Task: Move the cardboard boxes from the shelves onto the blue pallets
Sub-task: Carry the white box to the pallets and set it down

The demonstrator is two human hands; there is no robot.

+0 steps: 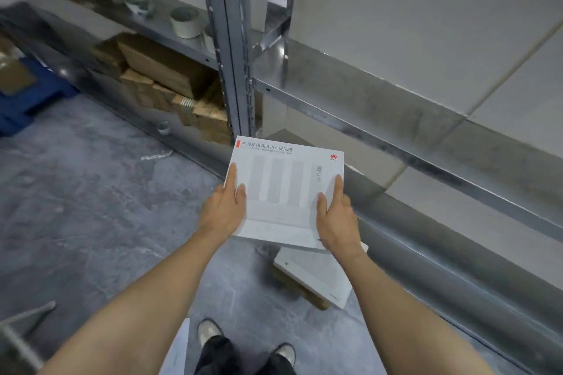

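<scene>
While the left hand (224, 207) and right hand (338, 219) clamp opposite edges of a flat white box (286, 192) above the floor (91, 198), brown cardboard boxes (161, 79) crowd the rack's (228, 39) bottom level; a blue pallet (39, 94) lies far left.

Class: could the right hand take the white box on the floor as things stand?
Probably not yet: the right hand grips the printed box; the floor box lies free just below.

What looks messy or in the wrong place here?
Besides the held box, another white box lies tilted on the floor beside the rack, propped on brown cardboard, not on a shelf or pallet. The brown boxes lower in the rack sit in a leaning jumble. Crumpled wrapping lies loose on the shelf above.
</scene>
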